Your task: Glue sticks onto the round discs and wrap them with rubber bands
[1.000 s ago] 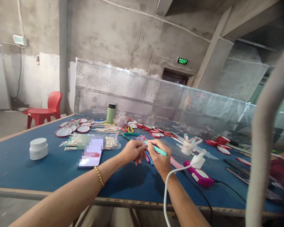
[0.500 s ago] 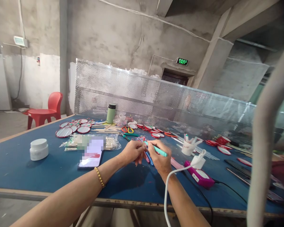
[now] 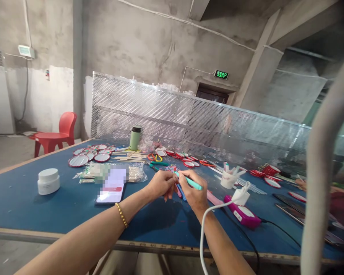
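Observation:
My right hand is closed round a turquoise marker pen, its tip pointing left toward my other hand. My left hand, with a gold bead bracelet on the wrist, is closed, thumb and fingers pinched together near the pen's tip. Something small and reddish shows at its fingertips, too small to name. Below and between the hands lie a blue pen and a pink one, partly hidden. Just behind the hands are green-handled pliers.
Around me on the blue table are a phone, white jar, red-rimmed discs, wooden sticks, green bottle, cup of pens and purple power strip. A white cable crosses my right forearm. A grey pole stands right.
Both hands keep almost the same place and hold, the marker still in my right hand. The view has shifted slightly. At the far right, another person's hand has come into sight.

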{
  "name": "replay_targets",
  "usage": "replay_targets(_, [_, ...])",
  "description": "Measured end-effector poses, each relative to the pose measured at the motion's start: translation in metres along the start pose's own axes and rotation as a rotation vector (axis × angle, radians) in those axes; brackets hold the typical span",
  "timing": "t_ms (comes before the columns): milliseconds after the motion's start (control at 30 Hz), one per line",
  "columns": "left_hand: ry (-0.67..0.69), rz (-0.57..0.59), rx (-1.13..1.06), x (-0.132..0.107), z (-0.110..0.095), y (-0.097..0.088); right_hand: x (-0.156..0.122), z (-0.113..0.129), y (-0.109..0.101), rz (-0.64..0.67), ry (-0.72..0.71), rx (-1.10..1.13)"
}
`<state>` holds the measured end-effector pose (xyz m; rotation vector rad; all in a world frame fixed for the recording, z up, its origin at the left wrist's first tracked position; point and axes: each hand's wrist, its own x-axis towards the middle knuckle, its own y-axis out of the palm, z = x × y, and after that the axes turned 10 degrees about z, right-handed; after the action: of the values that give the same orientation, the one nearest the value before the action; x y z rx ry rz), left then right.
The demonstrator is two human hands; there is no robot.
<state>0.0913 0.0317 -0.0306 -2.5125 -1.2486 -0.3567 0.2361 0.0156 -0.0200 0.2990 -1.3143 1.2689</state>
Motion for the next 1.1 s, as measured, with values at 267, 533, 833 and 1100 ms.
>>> replay_targets(267, [-0.009,0.003,-0.035,0.0014,0.0,0.0003,-0.0005,-0.0002,-0.0034,-0.038,0.016,-0.041])
replay_targets(533, [0.003,0.003,-0.068,0.0,0.0001,0.0008,-0.0009,-0.0001,0.0004,-0.022,0.022,0.006])
replay_targets(833, [-0.008,-0.001,-0.053,0.0013,-0.0002,0.0,-0.001,-0.0001,-0.0011,-0.017,0.026,-0.002])
replay_targets(1100, [-0.027,-0.012,-0.056,-0.0008,-0.0035,0.0015,0.0005,0.0016,-0.0022,-0.025,0.018,-0.026])
